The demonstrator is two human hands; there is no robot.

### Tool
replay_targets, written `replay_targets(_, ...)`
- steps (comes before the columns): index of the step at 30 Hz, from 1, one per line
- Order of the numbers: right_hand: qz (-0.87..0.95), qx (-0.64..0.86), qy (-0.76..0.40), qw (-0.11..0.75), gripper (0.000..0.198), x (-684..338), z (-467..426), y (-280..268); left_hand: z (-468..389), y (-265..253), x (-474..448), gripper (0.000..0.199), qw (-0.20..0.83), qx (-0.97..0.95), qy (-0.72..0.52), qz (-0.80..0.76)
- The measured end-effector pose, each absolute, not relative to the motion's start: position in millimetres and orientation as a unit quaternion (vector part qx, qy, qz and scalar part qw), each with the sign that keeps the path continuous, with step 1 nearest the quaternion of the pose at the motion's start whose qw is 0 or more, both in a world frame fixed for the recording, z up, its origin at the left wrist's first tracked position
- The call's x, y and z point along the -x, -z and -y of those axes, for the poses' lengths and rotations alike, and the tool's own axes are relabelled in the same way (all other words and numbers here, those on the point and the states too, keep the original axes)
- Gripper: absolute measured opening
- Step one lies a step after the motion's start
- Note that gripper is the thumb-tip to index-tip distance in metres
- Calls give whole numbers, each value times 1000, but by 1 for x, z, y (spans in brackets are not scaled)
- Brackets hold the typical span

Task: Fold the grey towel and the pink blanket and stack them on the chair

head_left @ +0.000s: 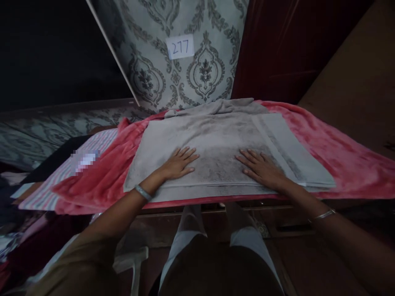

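A grey towel (212, 135) lies spread flat and folded over, its near edge showing stacked layers. Along its far side the grey cloth is bunched and wrinkled, and a lighter band crosses its right part. My left hand (180, 163) rests palm down on the left half of the towel with fingers spread. On the right half, my right hand (261, 167) also presses flat, fingers apart. Neither hand grips anything. Beneath the towel is a red plush blanket (327, 139), visible on both sides and along the front edge.
A striped cloth (46, 191) sticks out left of the blanket, with dark clothes (37, 250) piled lower left. A large dark screen (58, 53) stands at the back left. Behind are patterned wallpaper with a paper marked 277 (180, 46) and a dark red panel (284, 45).
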State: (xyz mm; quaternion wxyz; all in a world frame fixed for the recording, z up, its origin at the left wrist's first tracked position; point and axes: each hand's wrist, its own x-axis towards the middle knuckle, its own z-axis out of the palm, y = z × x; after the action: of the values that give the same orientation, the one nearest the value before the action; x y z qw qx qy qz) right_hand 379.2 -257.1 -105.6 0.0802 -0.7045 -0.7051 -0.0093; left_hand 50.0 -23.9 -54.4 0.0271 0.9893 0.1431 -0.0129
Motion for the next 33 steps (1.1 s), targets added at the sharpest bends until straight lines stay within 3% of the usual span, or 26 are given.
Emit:
replay_targets(7, 711, 694, 43, 108, 61, -352, 244, 96, 20, 52, 51, 64, -24, -918, 2, -396)
replay_targets(13, 750, 657, 10, 84, 63, -307, 229, 104, 13, 64, 106, 59, 14, -879, -31, -475)
replay_targets(21, 744, 663, 6, 79, 66, -314, 227, 118, 5, 74, 135, 39, 225, -755, -317, -528)
replay_targets(26, 748, 658, 13, 84, 68, -316, 226, 125, 17, 70, 158, 34, 299, -702, -302, -572)
replay_targets(30, 744, 663, 21, 81, 68, -315, 226, 125, 26, 64, 163, 45, 351, -680, -270, -584)
replay_targets(33, 747, 660, 22, 76, 68, -314, 226, 124, 28, 65, 155, 44, 330, -692, -238, -596)
